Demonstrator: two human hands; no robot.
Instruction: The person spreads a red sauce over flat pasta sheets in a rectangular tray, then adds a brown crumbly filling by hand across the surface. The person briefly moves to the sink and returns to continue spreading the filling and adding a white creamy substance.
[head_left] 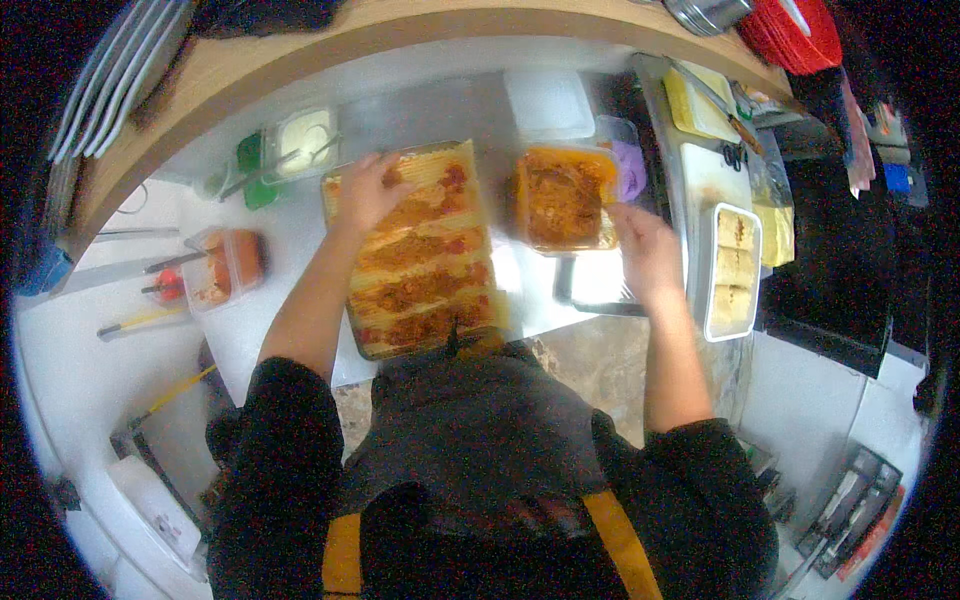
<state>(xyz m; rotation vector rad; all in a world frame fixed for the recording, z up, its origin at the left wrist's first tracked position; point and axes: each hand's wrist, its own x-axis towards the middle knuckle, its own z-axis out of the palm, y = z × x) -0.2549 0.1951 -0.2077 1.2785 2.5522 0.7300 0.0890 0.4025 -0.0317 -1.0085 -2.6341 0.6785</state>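
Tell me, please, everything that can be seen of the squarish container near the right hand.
The squarish container looks like translucent plastic, tinted orange at its rim, with rounded corners. It stands upright, open at the top, to the right of the long tray. Inside lies a crumbly-looking orange-brown filling. The fingers of the right hand are at its right edge; blur hides whether they grip it.

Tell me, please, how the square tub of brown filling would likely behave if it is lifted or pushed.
The tub would probably feel heavy for its size, since moist-looking filling spreads across most of it. Orange-smeared along its far side, it may be slippery there. Its broad, squarish shape makes tipping seem unlikely.
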